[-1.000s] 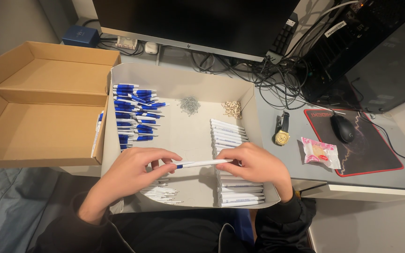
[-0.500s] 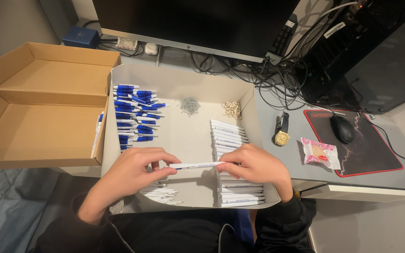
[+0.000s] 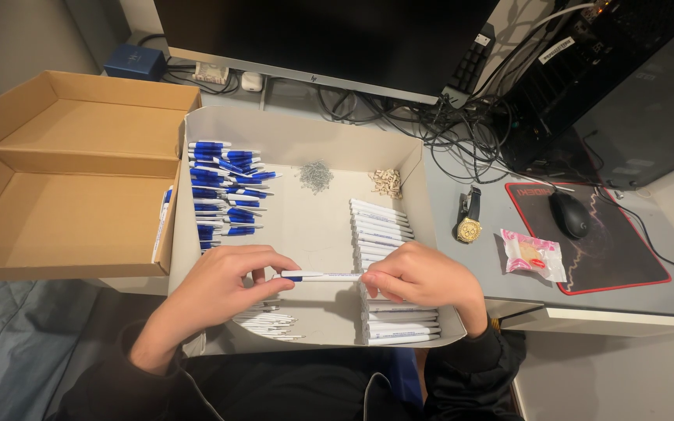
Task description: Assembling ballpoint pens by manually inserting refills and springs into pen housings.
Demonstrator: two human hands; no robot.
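Note:
A white pen point(image 3: 323, 275) with a blue end lies level between my two hands, above a shallow white box point(image 3: 303, 137). My left hand point(image 3: 224, 278) pinches its left end and my right hand point(image 3: 421, 275) grips its right end. In the box, blue and white pen parts point(image 3: 224, 191) are piled at the left. White pen barrels point(image 3: 382, 226) are stacked in a row at the right. Thin white refills point(image 3: 267, 321) lie near the front edge. A small heap of metal springs point(image 3: 316, 177) and a heap of small tan pieces point(image 3: 386, 182) sit at the back.
An open brown cardboard box point(image 3: 64, 203) stands to the left. A monitor point(image 3: 329, 35) and tangled cables point(image 3: 446, 129) are behind. On the grey desk to the right lie a wristwatch point(image 3: 470, 221), a pink wrapped snack point(image 3: 533, 256) and a mouse point(image 3: 569, 214) on a dark mat.
Both hands hold the pen as before. They have shifted only slightly over the box.

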